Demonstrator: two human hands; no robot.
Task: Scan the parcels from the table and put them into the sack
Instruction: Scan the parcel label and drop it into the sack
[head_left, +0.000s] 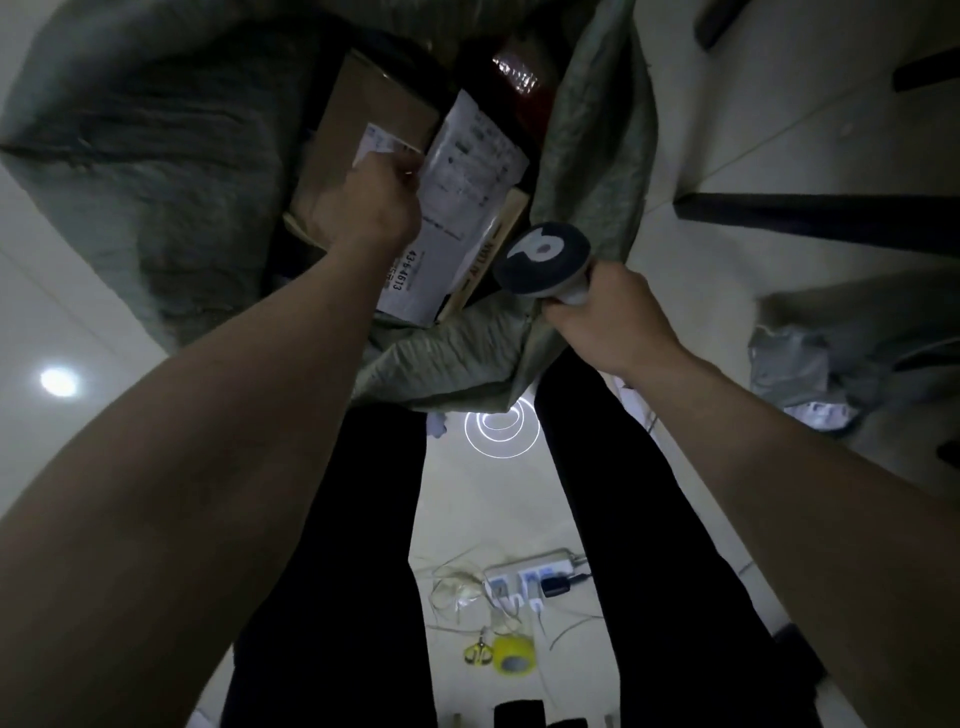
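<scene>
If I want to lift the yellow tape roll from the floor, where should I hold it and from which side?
The yellow tape roll appears to lie tilted beside the scissors. Probably come from above, pinching across its outer band, or hook a finger through its open core; the cables nearby leave that top side free.

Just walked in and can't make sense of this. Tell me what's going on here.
A person stands over an open grey-green sack on the floor. The left hand holds a white labelled parcel inside the sack's mouth, above a cardboard box already in there. The right hand grips a handheld barcode scanner together with the sack's edge.
</scene>
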